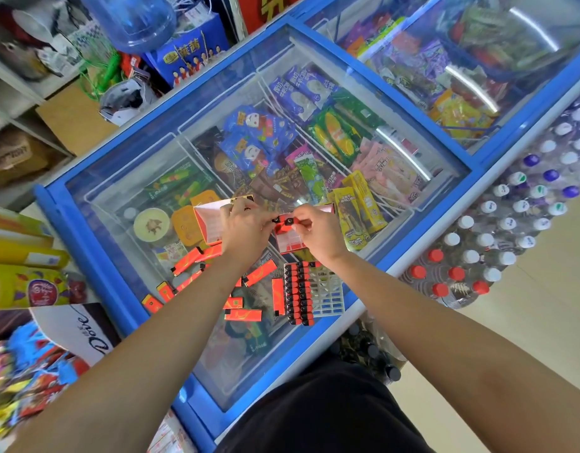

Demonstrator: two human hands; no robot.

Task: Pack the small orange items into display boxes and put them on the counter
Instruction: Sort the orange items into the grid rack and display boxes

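Observation:
Over the glass freezer lid, my left hand (244, 225) and my right hand (318, 228) meet and pinch a small orange item with a black cap (284, 222). Beneath them stands an open red-and-white display box (290, 241). A second open display box (210, 220) lies to the left, partly behind my left hand. Several loose orange items (244, 315) are scattered on the glass near my forearms. A white grid tray (327, 294) holds rows of orange items (298, 292) on its left side.
The blue-framed freezer (95, 243) with a glass lid (347, 93) serves as the work surface, with ice creams inside. Shrink-wrapped bottles (497, 223) stand to the right. Snack boxes and a Dove box (86, 325) crowd the left. A water jug (131, 18) sits far left.

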